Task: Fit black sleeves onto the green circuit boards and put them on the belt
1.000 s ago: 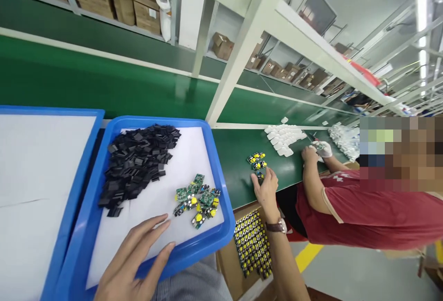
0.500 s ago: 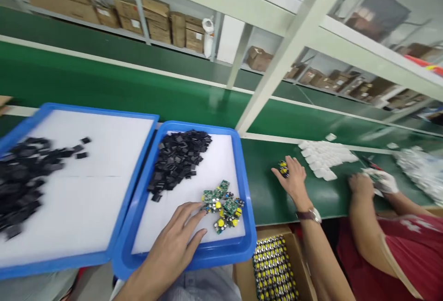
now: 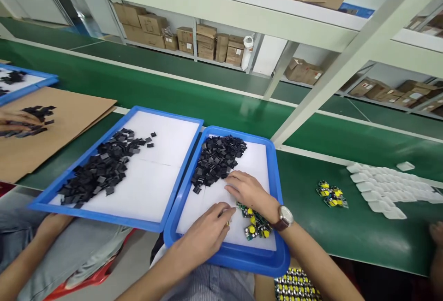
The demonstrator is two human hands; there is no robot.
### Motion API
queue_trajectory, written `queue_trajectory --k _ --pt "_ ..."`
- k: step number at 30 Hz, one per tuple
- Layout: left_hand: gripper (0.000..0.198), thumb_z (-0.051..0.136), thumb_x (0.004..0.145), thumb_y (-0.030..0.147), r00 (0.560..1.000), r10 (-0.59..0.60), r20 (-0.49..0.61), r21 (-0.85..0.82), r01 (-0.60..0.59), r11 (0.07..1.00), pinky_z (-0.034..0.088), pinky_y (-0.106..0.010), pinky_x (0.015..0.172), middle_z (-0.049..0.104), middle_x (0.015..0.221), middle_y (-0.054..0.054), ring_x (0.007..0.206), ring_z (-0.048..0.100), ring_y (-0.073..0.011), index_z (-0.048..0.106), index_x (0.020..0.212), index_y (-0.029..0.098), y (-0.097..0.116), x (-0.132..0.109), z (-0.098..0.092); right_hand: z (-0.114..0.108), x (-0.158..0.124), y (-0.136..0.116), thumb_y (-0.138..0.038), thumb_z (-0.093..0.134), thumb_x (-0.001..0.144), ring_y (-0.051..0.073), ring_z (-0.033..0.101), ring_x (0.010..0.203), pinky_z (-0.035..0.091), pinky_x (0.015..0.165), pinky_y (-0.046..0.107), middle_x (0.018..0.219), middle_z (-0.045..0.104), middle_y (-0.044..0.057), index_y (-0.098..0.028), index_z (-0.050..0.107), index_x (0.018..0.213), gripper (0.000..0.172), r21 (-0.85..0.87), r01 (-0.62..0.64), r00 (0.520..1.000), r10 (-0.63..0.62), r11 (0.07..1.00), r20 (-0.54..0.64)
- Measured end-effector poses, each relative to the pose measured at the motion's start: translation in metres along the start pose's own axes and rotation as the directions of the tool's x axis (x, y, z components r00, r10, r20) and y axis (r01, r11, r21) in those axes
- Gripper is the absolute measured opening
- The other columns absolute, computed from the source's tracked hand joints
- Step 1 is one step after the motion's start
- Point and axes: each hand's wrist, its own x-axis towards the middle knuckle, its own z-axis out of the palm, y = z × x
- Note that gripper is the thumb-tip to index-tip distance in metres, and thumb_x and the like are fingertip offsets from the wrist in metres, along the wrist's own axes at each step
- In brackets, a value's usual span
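A blue tray (image 3: 221,257) with a white liner rests in front of me. At its far end lies a pile of black square pieces (image 3: 218,158); near its right side lie several green circuit boards with yellow parts (image 3: 256,225). My left hand (image 3: 207,232) is curled, its fingertips pinched on a small circuit board beside that cluster. My right hand (image 3: 247,190), with a watch on the wrist, lies palm down above the boards. Its fingers are stretched toward the near edge of the black pile and I see nothing in them.
A second blue tray (image 3: 104,215) of black pieces sits to the left, a co-worker's hand (image 3: 51,222) under its near edge. Another hand (image 3: 14,119) rests on a cardboard sheet (image 3: 62,121). On the green belt lie more boards (image 3: 330,195) and white shells (image 3: 387,185). Below, a box of boards (image 3: 297,287).
The view has swung left. My right hand left the boards on the belt and came onto the tray by the black pile. My left hand moved up and closed on a board.
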Motion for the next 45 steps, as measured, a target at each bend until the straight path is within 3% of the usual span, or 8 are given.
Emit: queue_trajectory --k 8,19,27,30,34,38,41,45 --pt "0.036 0.064 0.101 0.026 0.982 -0.03 -0.184 -0.016 0.028 0.999 0.059 -0.047 0.106 0.065 0.136 -0.012 0.128 0.064 -0.0306 0.062 0.136 0.021 -0.028 -0.027 -0.016 0.01 0.02 0.008 -0.01 0.057 0.101 0.025 0.071 0.089 0.059 0.085 0.039 0.098 0.072 0.011 -0.017 0.075 0.1 0.019 0.093 -0.13 0.988 0.137 0.987 -0.067" --pt "0.039 0.058 0.105 0.03 0.949 -0.005 -0.314 0.018 0.011 1.0 0.055 -0.046 0.109 0.066 0.138 -0.013 0.128 0.064 -0.0296 0.057 0.142 0.018 -0.045 0.015 -0.038 0.002 0.002 -0.008 -0.024 0.066 0.098 0.019 0.075 0.08 0.062 0.073 0.031 0.09 0.078 0.004 -0.02 0.075 0.098 0.01 0.424 -0.245 0.915 0.352 0.872 -0.196" --pt "0.035 0.064 0.099 0.021 0.962 -0.016 -0.271 0.027 0.024 0.999 0.058 -0.055 0.098 0.071 0.127 -0.018 0.119 0.068 -0.0388 0.064 0.134 0.013 -0.056 0.045 -0.049 0.011 0.013 -0.006 -0.015 0.064 0.093 0.021 0.072 0.08 0.061 0.076 0.037 0.095 0.077 0.007 -0.022 0.078 0.104 0.019 0.483 -0.179 0.91 0.331 0.857 -0.25" --pt "0.027 0.064 0.1 0.023 0.962 0.0 -0.273 -0.023 -0.007 1.0 0.059 -0.047 0.094 0.074 0.119 -0.014 0.11 0.071 -0.0329 0.068 0.125 0.015 -0.054 0.048 -0.058 0.003 0.014 -0.016 -0.017 0.066 0.094 0.021 0.072 0.084 0.06 0.076 0.037 0.096 0.076 0.007 -0.023 0.079 0.104 0.018 0.518 -0.129 0.914 0.304 0.846 -0.269" --pt "0.018 0.056 0.103 0.017 0.964 0.039 -0.263 -0.128 -0.075 0.989 0.058 -0.031 0.078 0.074 0.09 -0.005 0.085 0.072 -0.0205 0.072 0.095 0.018 -0.041 0.049 -0.065 -0.015 0.005 -0.038 -0.02 0.068 0.096 0.02 0.072 0.091 0.059 0.083 0.036 0.099 0.076 0.006 -0.026 0.08 0.107 0.017 0.573 -0.084 0.916 0.29 0.815 -0.278" --pt "0.021 0.056 0.102 0.015 0.962 0.074 -0.262 -0.215 -0.134 0.967 0.055 -0.027 0.077 0.074 0.089 -0.003 0.083 0.07 -0.0167 0.07 0.086 0.019 -0.025 0.045 -0.065 -0.027 -0.007 -0.049 -0.025 0.075 0.093 0.019 0.071 0.082 0.059 0.075 0.033 0.091 0.075 0.005 -0.024 0.081 0.097 0.007 0.765 -0.141 0.909 0.388 0.629 -0.152" --pt "0.023 0.055 0.104 0.018 0.963 0.068 -0.261 -0.237 -0.132 0.963 0.056 -0.027 0.074 0.074 0.086 -0.003 0.079 0.07 -0.0158 0.07 0.086 0.018 -0.018 0.041 -0.06 -0.026 -0.015 -0.054 -0.028 0.078 0.091 0.019 0.072 0.086 0.061 0.078 0.033 0.091 0.074 0.004 -0.024 0.08 0.093 0.004 0.853 -0.132 0.884 0.448 0.505 -0.129" --pt "0.018 0.057 0.105 0.02 0.977 0.08 -0.198 -0.118 -0.105 0.988 0.059 -0.032 0.087 0.078 0.108 -0.006 0.099 0.073 -0.0208 0.073 0.111 0.019 -0.024 0.031 -0.051 -0.02 -0.032 -0.064 -0.028 0.074 0.095 0.021 0.074 0.098 0.062 0.091 0.037 0.101 0.077 0.007 -0.024 0.078 0.096 0.006 0.832 -0.125 0.793 0.558 0.541 -0.244"
